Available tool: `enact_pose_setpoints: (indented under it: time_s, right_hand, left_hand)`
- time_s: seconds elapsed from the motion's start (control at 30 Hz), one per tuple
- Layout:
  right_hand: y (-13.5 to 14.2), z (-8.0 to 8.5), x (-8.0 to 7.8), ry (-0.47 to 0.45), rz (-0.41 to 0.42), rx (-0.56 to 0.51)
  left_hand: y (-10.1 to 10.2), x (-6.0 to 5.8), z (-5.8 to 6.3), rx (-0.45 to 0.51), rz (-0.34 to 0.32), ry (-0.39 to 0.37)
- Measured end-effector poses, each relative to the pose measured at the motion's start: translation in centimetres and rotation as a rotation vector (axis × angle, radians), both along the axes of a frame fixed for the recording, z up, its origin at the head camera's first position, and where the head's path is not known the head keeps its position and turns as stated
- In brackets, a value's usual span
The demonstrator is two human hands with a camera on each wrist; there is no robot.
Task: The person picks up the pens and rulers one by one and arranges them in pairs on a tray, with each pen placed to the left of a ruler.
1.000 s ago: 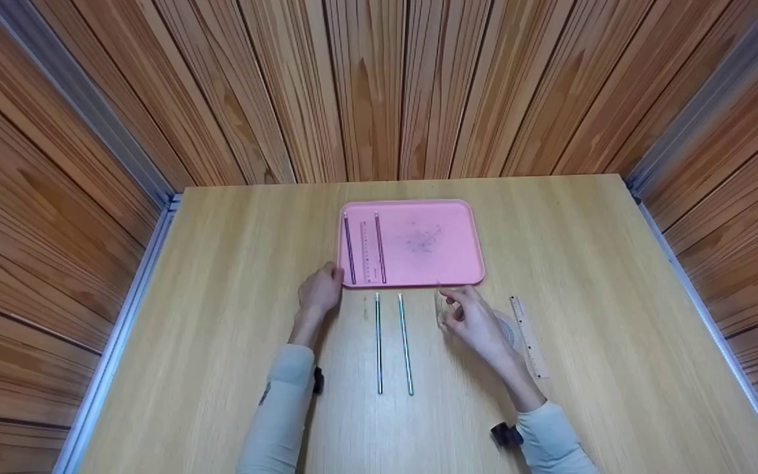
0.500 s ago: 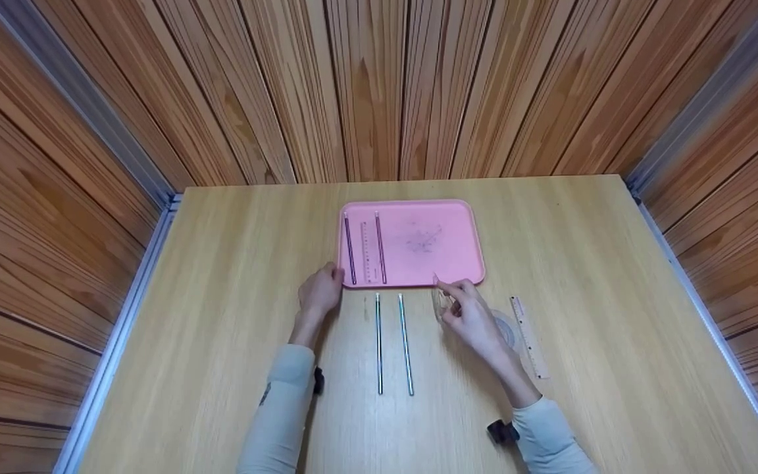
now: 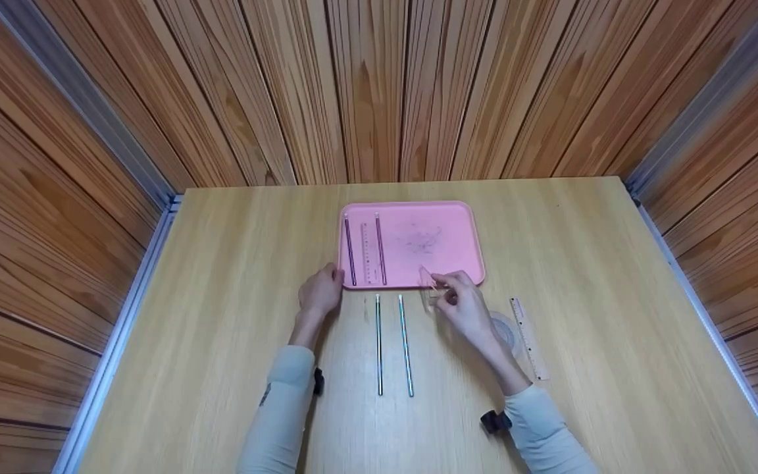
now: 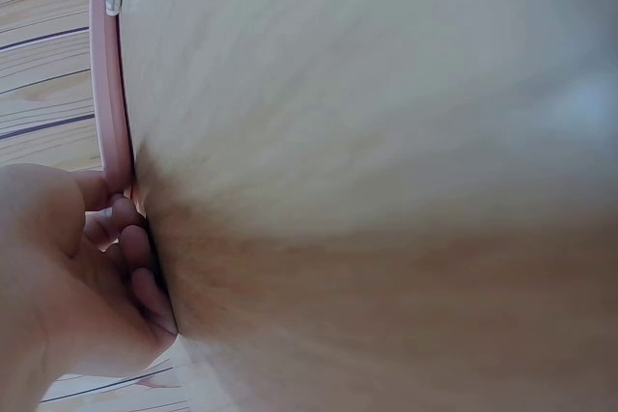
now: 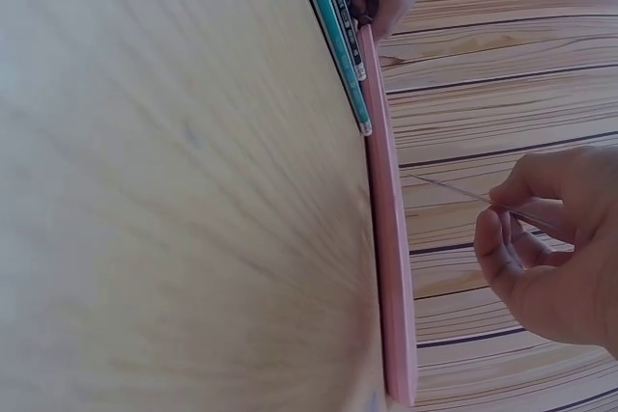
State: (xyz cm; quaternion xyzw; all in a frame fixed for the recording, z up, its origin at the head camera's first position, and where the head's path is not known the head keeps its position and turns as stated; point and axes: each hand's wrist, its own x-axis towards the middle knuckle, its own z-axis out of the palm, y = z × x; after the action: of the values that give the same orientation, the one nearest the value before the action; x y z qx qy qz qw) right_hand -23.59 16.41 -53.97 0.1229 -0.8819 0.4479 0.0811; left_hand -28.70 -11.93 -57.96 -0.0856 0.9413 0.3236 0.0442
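My left hand [image 3: 321,289] grips the near left corner of a pink tray [image 3: 418,280]; in the left wrist view its fingers are curled against the tray's edge. My right hand [image 3: 468,306] pinches a thin clear set square [image 3: 426,279] between thumb and fingertips, over the tray's near rim. Edge-on in the right wrist view, the set square [image 5: 449,187] stands above the tray. Inside the tray, on its left side, a clear ruler [image 3: 368,253] lies between two dark pencils, the left pencil [image 3: 350,250] and the right pencil [image 3: 380,249].
Two shiny green pencils, the left one [image 3: 379,349] and the right one [image 3: 406,349], lie on the table in front of the tray. Partly behind my right wrist lies a clear round-edged protractor [image 3: 505,332], with another ruler [image 3: 529,339] beside it. Wooden walls [image 3: 379,92] enclose the table.
My right hand has moved left and slightly forward with the set square, whose tip now overlaps the tray. My left hand stays at the tray's corner.
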Motion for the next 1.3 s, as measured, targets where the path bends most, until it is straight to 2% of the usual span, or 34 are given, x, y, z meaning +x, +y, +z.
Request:
enact_pose_setpoints:
  time_s: [0.23,0.7,0.97,1.3]
  right_hand:
    - [-0.4,-0.4,-1.0,-0.019,-0.013,-0.080]
    - [-1.7,-0.4,-2.8,-0.048,-0.029,-0.091]
    - [-2.7,-0.2,-3.9,-0.030,-0.020,-0.107]
    - [-3.7,-0.3,-5.6,-0.074,-0.030,-0.095]
  left_hand:
    - [0.0,0.0,0.1,-0.010,-0.010,0.001]
    - [-0.1,0.1,0.1,-0.020,-0.023,0.037]
    - [-0.1,0.2,0.2,0.007,-0.016,0.026]
    - [-0.1,0.1,0.2,0.018,-0.017,0.007]
